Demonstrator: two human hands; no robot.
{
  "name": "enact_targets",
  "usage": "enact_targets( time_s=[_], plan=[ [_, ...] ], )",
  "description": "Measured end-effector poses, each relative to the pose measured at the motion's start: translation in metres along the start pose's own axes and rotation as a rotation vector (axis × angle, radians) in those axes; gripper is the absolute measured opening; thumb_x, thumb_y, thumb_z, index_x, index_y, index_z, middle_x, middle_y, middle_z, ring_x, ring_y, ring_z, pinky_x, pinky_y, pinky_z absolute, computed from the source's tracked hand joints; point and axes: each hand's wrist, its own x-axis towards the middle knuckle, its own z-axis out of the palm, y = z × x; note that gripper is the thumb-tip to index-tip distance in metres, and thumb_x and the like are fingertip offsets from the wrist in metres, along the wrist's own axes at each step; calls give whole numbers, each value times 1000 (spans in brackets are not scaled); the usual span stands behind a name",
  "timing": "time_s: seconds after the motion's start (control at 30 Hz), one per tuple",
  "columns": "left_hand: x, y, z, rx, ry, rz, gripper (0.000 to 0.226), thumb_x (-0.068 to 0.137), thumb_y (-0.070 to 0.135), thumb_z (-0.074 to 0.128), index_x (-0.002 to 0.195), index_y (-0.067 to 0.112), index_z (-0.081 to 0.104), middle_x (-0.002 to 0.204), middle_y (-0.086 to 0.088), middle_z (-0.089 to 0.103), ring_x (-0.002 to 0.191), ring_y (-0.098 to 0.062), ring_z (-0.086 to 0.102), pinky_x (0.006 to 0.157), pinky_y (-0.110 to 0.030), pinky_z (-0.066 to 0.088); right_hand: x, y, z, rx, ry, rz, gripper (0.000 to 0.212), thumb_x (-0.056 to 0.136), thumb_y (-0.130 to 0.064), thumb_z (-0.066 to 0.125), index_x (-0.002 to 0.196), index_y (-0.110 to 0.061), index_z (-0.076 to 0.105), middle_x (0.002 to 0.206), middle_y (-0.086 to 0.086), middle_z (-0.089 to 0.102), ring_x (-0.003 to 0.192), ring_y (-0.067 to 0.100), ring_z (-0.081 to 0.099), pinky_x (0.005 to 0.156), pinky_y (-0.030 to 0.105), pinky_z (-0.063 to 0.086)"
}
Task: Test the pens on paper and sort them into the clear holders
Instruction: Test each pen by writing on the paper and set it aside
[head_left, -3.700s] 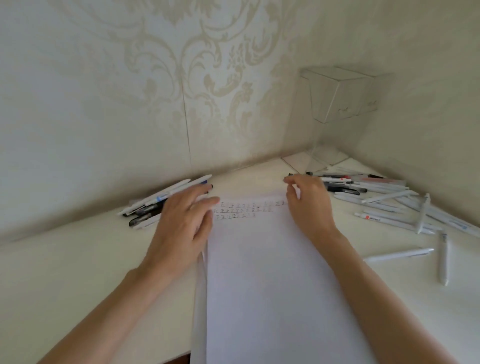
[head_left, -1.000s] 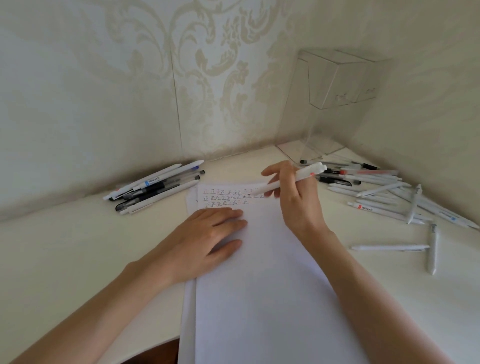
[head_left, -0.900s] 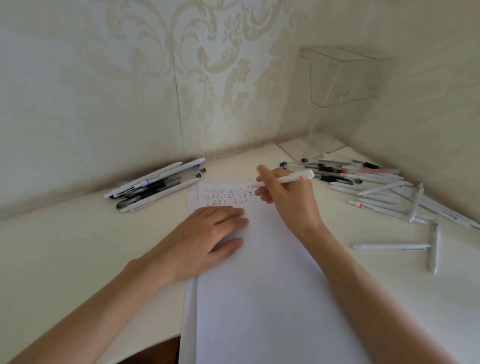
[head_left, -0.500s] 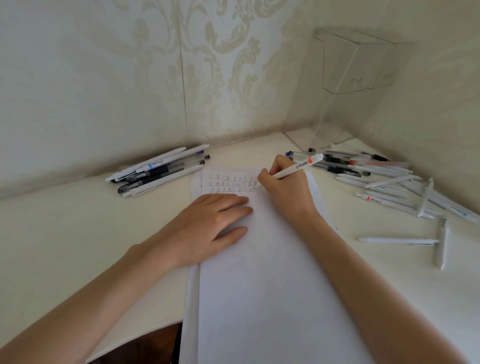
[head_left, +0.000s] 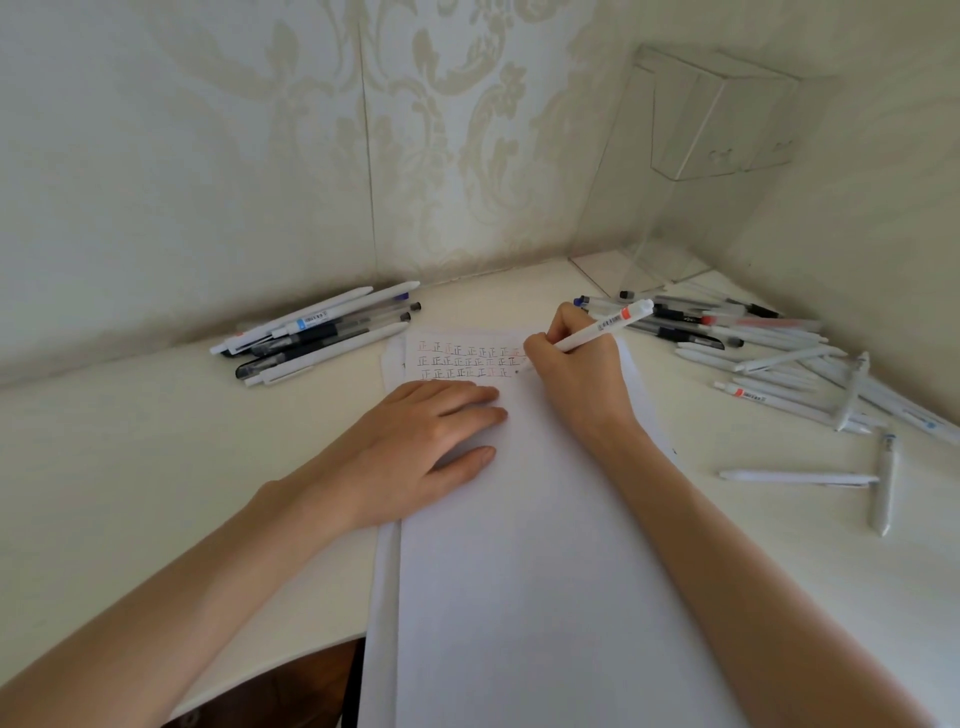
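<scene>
paper (head_left: 519, 571): a white sheet on a second one whose edge shows at the left. it runs from the near worktop (head_left: 130, 441) edge under both forearms and out past both hands.
left hand (head_left: 415, 441): fingers straight and flat, pressing the sheet down just below the written marks. it holds nothing.
right hand (head_left: 576, 374): curled in a writing grip round the white pen (head_left: 602, 327), just right of the left hand's fingertips.
white pen: red band near its top end, barrel tilted up and away to the right, tip down on the sheet at the left side of the hand.
changed: a few seconds ago both hands lay at the top of the sheet and the right held no pen. a second ago the pen was raised off the sheet. now its tip is at the paper.
meaning: this pen is probably being tested. sorting it comes after.
marks (head_left: 467, 361): three rows of small characters, some dark and some red, between the two hands. the tip sits at the end of the third row.
loose pens: two white ones, well right of the right forearm, one (head_left: 795, 477) lying across and one (head_left: 883, 483) lying lengthwise, their ends near each other.
left pile (head_left: 317, 332): about seven pens, white, clear and black, beyond the left hand.
right pile (head_left: 753, 353): well over a dozen, too tangled to count, beyond and right of the right hand.
clear holders (head_left: 717, 130): one clear unit in the far corner past the right pile. i cannot count its compartments, and i see no pens in it.
</scene>
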Motion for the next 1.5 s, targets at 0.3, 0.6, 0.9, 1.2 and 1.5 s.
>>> enact_targets(
  time_s=[0.3, 0.6, 0.9, 1.2, 1.5],
  plan=[
    [0, -1, 0, -26, 25, 0, 48, 92, 46, 31, 125, 22, 56, 133, 5, 50, 121, -12, 42, 100, -16, 19, -2, -2, 0, -24, -50, 5, 33, 83, -10, 55, 63, -17, 30, 54, -8, 28, 47, 5, 26, 43, 17, 22],
    [-2, 0, -3, -110, 135, -38, 49, 90, 50, 35, 127, 21, 49, 118, 7, 59, 107, -5, 46, 89, -13, 29, -4, 0, -1, -63, 15, -63, 27, 91, -33, 57, 76, -15, 45, 53, 1, 55, 50, 12, 50, 56, 32, 42],
    [-2, 2, -8, -408, 118, 99, 55, 77, 61, 55, 126, 39, 45, 105, 13, 58, 100, 5, 49, 89, -12, 36, -12, 3, 7, -378, -200, -348, 33, 88, -6, 57, 120, -16, 59, 89, 6, 65, 81, 17, 59, 76, 32, 48],
    [1, 4, -12, -407, 174, 113, 46, 76, 50, 60, 112, 22, 61, 100, 8, 64, 94, 2, 56, 83, -18, 44, -17, -10, -12, 122, -389, -161, 24, 93, -11, 46, 109, -19, 63, 87, 4, 68, 87, 8, 61, 78, 15, 43],
    [33, 109, -23, -302, 115, 461, 55, 77, 56, 55, 115, 16, 61, 100, 7, 66, 91, -2, 56, 77, -21, 49, -92, -4, -113, 217, -24, -121, 17, 85, -14, 52, 93, -17, 68, 69, 15, 56, 64, 16, 49, 59, 22, 40]
  ],
)
